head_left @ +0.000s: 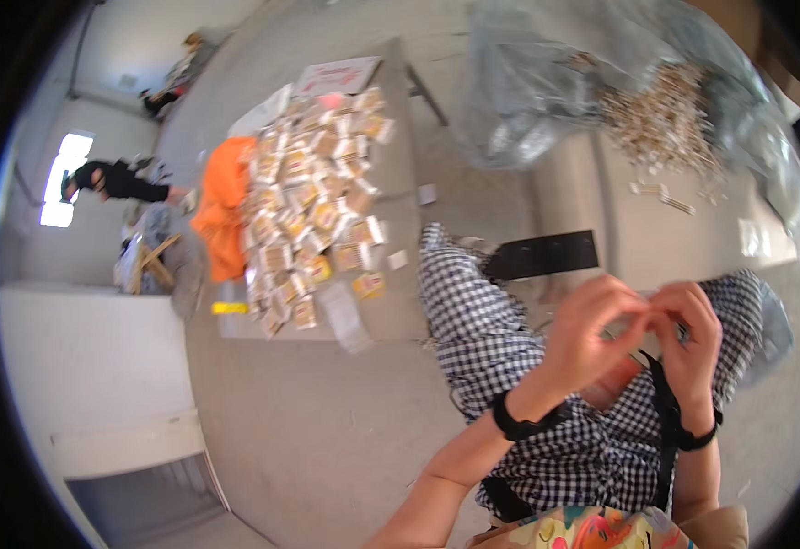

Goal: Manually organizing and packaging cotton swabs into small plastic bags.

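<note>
My left hand point(592, 329) and my right hand point(689, 334) meet above my lap, thumbs and fingertips pinched together. Whatever is between the fingers, if anything, is too small or hidden to make out. Ahead of my hands on the right, a heap of loose cotton swabs point(660, 114) spills from a large clear plastic bag point(519, 101). A few swabs point(677, 203) lie apart at the near side of the heap. To the left is a big pile of small clear packets point(308, 197) with yellow labels, apparently filled with swabs.
The packets lie on a table point(395, 165) beside an orange cloth or bag point(224, 210) and a flat white box point(338, 77). A black strip point(546, 255) lies at the edge of the right-hand surface point(583, 197). Another person point(121, 181) stands far left.
</note>
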`<act>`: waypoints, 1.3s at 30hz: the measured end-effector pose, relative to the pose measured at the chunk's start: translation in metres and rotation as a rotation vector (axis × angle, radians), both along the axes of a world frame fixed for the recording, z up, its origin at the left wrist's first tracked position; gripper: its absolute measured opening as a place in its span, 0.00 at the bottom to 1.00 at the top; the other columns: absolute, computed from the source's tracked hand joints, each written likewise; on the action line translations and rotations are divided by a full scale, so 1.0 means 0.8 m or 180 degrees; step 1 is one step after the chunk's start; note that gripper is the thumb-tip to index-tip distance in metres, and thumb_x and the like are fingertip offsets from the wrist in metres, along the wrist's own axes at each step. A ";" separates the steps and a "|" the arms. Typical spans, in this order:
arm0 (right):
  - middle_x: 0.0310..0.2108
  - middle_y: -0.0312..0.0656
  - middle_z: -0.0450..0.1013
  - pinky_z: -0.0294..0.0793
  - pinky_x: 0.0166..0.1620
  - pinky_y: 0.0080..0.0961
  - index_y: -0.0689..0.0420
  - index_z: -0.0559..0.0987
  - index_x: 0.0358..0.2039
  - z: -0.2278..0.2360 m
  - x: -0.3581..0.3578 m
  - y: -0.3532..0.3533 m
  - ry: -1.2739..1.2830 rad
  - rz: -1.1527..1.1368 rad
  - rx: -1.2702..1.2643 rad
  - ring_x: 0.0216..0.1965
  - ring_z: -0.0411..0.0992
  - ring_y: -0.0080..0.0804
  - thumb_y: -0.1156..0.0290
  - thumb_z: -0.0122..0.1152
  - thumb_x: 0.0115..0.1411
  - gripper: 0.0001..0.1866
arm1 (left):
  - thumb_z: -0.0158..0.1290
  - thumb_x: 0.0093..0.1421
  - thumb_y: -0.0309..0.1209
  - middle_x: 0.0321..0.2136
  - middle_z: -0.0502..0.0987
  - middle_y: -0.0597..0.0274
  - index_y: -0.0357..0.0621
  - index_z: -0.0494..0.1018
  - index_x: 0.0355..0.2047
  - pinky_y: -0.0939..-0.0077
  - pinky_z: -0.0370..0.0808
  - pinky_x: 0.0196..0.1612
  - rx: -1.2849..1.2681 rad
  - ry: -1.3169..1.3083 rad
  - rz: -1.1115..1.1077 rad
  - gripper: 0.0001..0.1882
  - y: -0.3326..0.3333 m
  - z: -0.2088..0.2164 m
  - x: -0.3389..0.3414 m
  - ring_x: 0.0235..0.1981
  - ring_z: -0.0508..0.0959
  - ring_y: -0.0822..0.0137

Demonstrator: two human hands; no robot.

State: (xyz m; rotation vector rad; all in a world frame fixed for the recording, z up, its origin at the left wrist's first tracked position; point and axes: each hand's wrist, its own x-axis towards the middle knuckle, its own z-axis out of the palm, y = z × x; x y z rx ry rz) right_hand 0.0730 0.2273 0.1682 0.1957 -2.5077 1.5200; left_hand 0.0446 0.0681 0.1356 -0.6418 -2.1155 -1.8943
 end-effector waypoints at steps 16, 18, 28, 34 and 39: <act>0.35 0.42 0.71 0.76 0.29 0.18 0.67 0.76 0.31 0.010 0.021 0.017 -0.0043 -0.0166 -0.0355 0.28 0.73 0.24 0.84 0.60 0.59 0.02 | 0.63 0.43 0.23 0.30 0.74 0.63 0.44 0.71 0.27 0.66 0.71 0.36 -0.0576 0.0564 0.0030 0.12 0.003 0.014 0.011 0.32 0.75 0.58; 0.35 0.42 0.71 0.76 0.29 0.18 0.66 0.76 0.31 0.014 0.018 0.019 -0.0039 -0.0177 -0.0335 0.28 0.73 0.24 0.84 0.60 0.59 0.02 | 0.63 0.43 0.23 0.30 0.73 0.63 0.44 0.71 0.27 0.66 0.71 0.36 -0.0622 0.0532 0.0009 0.12 -0.003 0.012 0.010 0.32 0.75 0.59; 0.36 0.41 0.71 0.76 0.31 0.18 0.66 0.76 0.33 -0.007 0.006 0.005 -0.0442 -0.0050 -0.0595 0.30 0.74 0.25 0.84 0.58 0.60 0.02 | 0.61 0.51 0.23 0.33 0.74 0.61 0.42 0.71 0.33 0.67 0.73 0.40 -0.0930 -0.0214 -0.0246 0.11 -0.048 -0.015 0.021 0.36 0.76 0.58; 0.42 0.40 0.73 0.76 0.39 0.20 0.65 0.75 0.43 -0.009 -0.007 0.001 -0.1188 -0.0080 -0.0665 0.33 0.77 0.26 0.86 0.55 0.59 0.11 | 0.53 0.69 0.35 0.38 0.79 0.63 0.39 0.74 0.41 0.77 0.80 0.41 0.0438 -0.2299 0.0213 0.11 -0.141 -0.047 0.005 0.36 0.80 0.71; 0.44 0.42 0.74 0.75 0.41 0.22 0.66 0.76 0.42 -0.016 -0.008 0.007 -0.0891 0.0165 -0.0357 0.36 0.76 0.28 0.86 0.57 0.56 0.12 | 0.57 0.66 0.36 0.51 0.74 0.50 0.36 0.67 0.55 0.66 0.77 0.54 0.2001 -0.0956 0.1839 0.23 -0.329 0.001 -0.065 0.48 0.79 0.60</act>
